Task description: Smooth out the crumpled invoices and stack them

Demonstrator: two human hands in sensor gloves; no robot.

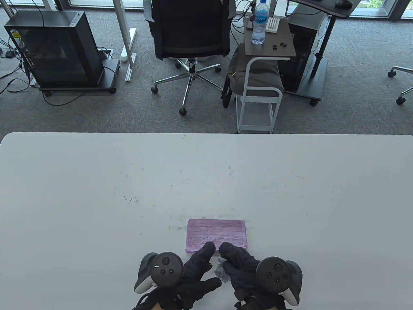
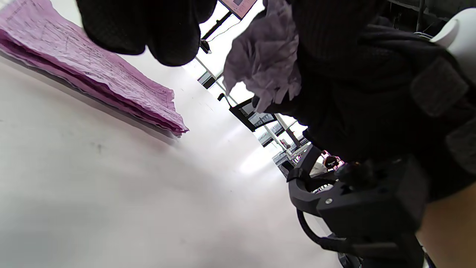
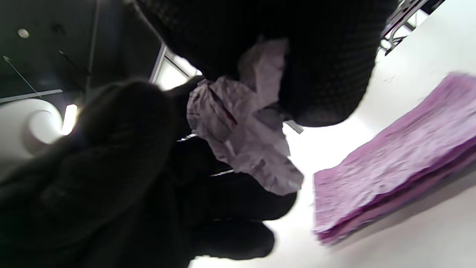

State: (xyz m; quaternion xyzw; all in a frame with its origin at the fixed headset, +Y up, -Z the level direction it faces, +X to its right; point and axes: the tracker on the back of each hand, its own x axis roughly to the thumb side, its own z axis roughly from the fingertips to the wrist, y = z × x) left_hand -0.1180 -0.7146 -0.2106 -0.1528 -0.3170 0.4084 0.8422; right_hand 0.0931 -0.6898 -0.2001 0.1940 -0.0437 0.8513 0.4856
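Observation:
A stack of flattened purple invoices [image 1: 216,234] lies on the white table [image 1: 96,193] near the front edge; it also shows in the left wrist view [image 2: 85,70] and the right wrist view [image 3: 394,160]. My right hand [image 1: 237,261] grips a crumpled pale purple invoice [image 1: 220,270] just in front of the stack, held above the table; it shows in the left wrist view [image 2: 264,59] and the right wrist view [image 3: 245,137]. My left hand [image 1: 196,268] is beside it with fingers spread, one finger reaching over the stack's near edge.
Beyond the table's far edge stand a black office chair [image 1: 190,32], a small side table [image 1: 269,42] with a water bottle [image 1: 259,22], and a black cabinet [image 1: 55,48] on the left.

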